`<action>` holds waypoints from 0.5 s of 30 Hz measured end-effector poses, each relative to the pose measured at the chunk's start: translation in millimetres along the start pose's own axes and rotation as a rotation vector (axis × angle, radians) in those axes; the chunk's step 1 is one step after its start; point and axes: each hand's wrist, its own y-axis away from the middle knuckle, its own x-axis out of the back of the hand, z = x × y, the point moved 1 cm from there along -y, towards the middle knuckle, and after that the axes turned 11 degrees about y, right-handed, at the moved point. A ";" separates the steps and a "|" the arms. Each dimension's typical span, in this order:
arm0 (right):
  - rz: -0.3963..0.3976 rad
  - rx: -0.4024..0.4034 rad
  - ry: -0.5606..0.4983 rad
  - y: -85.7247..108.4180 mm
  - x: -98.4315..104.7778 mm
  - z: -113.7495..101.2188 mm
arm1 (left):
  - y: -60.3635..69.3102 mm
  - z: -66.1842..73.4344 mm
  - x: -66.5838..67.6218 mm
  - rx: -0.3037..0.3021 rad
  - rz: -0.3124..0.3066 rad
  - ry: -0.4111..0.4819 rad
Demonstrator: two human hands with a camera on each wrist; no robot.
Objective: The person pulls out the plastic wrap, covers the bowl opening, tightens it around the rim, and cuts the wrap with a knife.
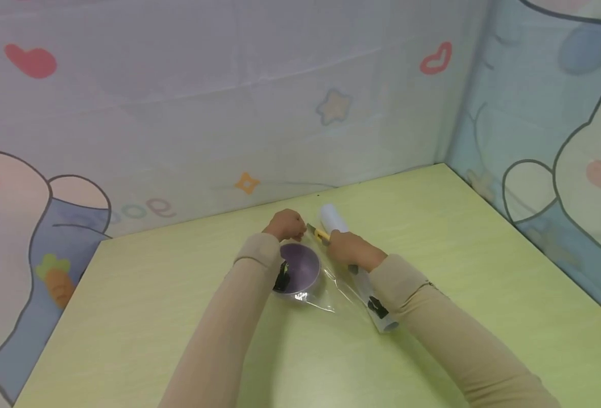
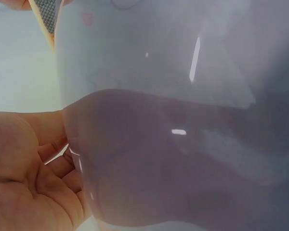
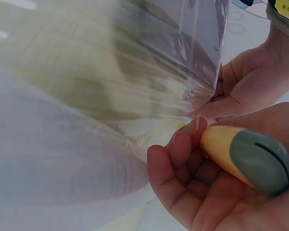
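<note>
A purple bowl (image 1: 303,269) stands on the table with clear plastic film (image 1: 326,300) over and beside it. Beyond the bowl, my left hand (image 1: 286,225) (image 2: 36,173) pinches the film's edge; in the right wrist view its fingers (image 3: 221,106) meet the gathered film (image 3: 149,91). My right hand (image 1: 354,249) (image 3: 197,178) grips a yellow and grey cutter (image 1: 319,234) (image 3: 245,154), its blade end towards the left hand. Under the right forearm lies a white roll (image 1: 333,218) (image 3: 62,159), the film running from its side.
The yellow-green table (image 1: 152,294) ends at a patterned cloth wall (image 1: 203,113) behind and another at the right (image 1: 525,113). Black patches (image 1: 378,307) show near the roll's front end and by the bowl.
</note>
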 end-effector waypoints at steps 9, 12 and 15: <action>-0.040 0.038 -0.001 2.7 0.5 1.8 | -84.0 -63.3 -19.7 -0.113 -0.016 -0.004; -0.068 0.043 0.011 5.5 2.0 3.5 | -50.8 -39.2 -11.5 -0.095 0.010 0.010; -0.087 0.051 0.024 8.1 2.8 4.9 | -8.2 -8.8 0.4 -0.077 0.041 0.018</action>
